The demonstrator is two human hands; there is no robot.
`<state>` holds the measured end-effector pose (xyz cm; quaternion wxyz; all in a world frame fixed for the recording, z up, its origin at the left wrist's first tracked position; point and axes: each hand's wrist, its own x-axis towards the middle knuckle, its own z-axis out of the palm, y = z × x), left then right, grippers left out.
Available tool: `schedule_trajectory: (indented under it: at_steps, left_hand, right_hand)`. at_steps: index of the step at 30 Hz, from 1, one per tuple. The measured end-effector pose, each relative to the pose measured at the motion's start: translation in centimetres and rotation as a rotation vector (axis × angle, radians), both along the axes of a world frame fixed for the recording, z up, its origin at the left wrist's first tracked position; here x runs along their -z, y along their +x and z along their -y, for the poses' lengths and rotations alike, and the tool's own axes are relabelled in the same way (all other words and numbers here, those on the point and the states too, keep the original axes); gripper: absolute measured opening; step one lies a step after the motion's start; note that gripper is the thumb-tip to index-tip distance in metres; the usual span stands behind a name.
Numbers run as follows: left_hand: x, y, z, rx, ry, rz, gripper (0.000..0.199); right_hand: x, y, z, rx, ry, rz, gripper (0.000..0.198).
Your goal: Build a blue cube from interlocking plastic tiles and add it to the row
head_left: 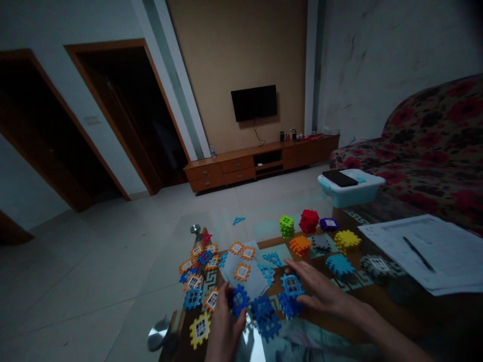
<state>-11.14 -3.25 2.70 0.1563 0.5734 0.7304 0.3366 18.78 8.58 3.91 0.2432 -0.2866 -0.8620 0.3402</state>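
My left hand (225, 324) grips a dark blue notched tile (240, 300) between its fingers and thumb, near the front edge of the table. To the right, my right hand (320, 289) has its fingers and thumb around a lighter blue window tile (292, 285). That tile sits over more dark blue tiles (290, 306); whether it rests on them is hard to tell. Between the hands lies a pile of dark blue tiles (266, 314). Light blue triangular pieces (272, 258) lie just beyond. Orange window tiles (242, 272) rest on white paper (230, 274).
Stacks of red (309, 221), green (287, 226), orange (301, 246), yellow (347, 241) and light blue tiles (340, 265) stand at the back right. Papers (445, 246) with a black pen (418, 254) lie at right. A lidded box (350, 193) stands beyond. Mixed tiles (193, 297) line the left edge.
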Motion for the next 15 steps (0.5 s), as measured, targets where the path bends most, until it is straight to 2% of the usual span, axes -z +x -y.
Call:
schedule_trajectory:
  at_steps: [5,12,15]
  left_hand:
    - [2.5,3.6,1.0,0.054,0.02,0.04,0.064]
    - [3.8,4.0,1.2,0.093,0.025,0.07,0.07]
    - [3.8,3.9,1.3,0.092,0.031,0.107,0.07]
  right_hand:
    - [0.5,0.1,0.8,-0.086,-0.075,0.013,0.094]
    - [-0.1,-0.5,1.0,-0.103,-0.076,0.043,0.096]
    - [0.1,-0.5,1.0,-0.088,0.005,0.051,0.093]
